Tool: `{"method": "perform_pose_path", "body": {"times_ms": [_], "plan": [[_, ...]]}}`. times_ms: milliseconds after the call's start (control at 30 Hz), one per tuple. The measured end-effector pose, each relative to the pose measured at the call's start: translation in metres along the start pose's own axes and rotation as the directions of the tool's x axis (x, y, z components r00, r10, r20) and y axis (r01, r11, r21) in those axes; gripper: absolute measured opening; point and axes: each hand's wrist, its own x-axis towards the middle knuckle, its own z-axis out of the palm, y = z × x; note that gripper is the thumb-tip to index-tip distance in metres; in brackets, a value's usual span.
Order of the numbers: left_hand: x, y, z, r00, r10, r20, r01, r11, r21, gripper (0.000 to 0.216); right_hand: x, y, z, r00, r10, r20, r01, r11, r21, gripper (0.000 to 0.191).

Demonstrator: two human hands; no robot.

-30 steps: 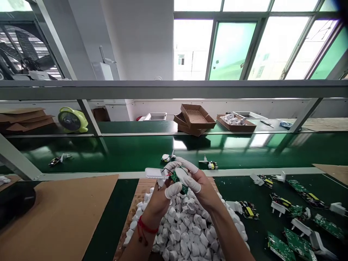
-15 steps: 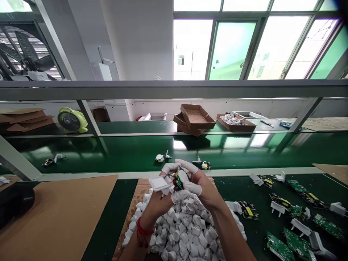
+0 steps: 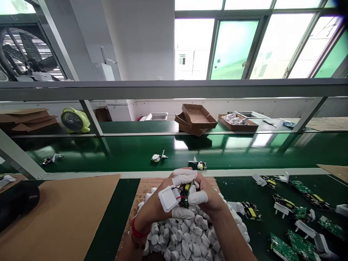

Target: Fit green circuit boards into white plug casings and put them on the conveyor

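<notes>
My left hand (image 3: pixel 169 182), with a red string bracelet (image 3: pixel 139 233) at its wrist, and my right hand (image 3: pixel 208 195) both grip a small circuit board (image 3: pixel 186 194). White finger cots cover several fingertips of each hand. Yellow and green parts show between the fingers; the rest of the board is hidden. Red and black wires join it to a square white plastic piece (image 3: pixel 168 199), which hangs tilted over my left wrist. Directly below lies a heap of small white caps or cots (image 3: pixel 185 235) on a piece of brown cardboard (image 3: pixel 127 232).
Several circuit boards (image 3: pixel 284 248) with white plastic parts lie at the right. A cardboard sheet (image 3: pixel 62 214) covers the left. Beyond the pale ledge, a green belt (image 3: pixel 130 156) carries a few small assemblies (image 3: pixel 201 165). Cardboard trays (image 3: pixel 198 116) and a green fan (image 3: pixel 74 120) stand behind.
My hands have turned the circuit board and come slightly lower. The white piece has tilted toward my left wrist. The assemblies on the green belt have slid a little to the left.
</notes>
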Motion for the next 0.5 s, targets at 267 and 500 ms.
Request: {"method": "perform_pose_path", "body": {"times_ms": [267, 500], "plan": [[-0.025, -0.014, -0.035, 0.908, -0.081, -0.412, 0.083, 0.996, -0.011, 0.033, 0.009, 0.006, -0.006, 0.934, -0.127, -0.334, 0.061, 0.978, -0.202, 0.049], [-0.021, -0.002, -0.047, 0.922, -0.065, -0.382, 0.079, 0.997, 0.022, 0.044, 0.01, 0.016, -0.011, 0.997, -0.029, -0.073, -0.053, 0.445, -0.894, 0.019]]}}
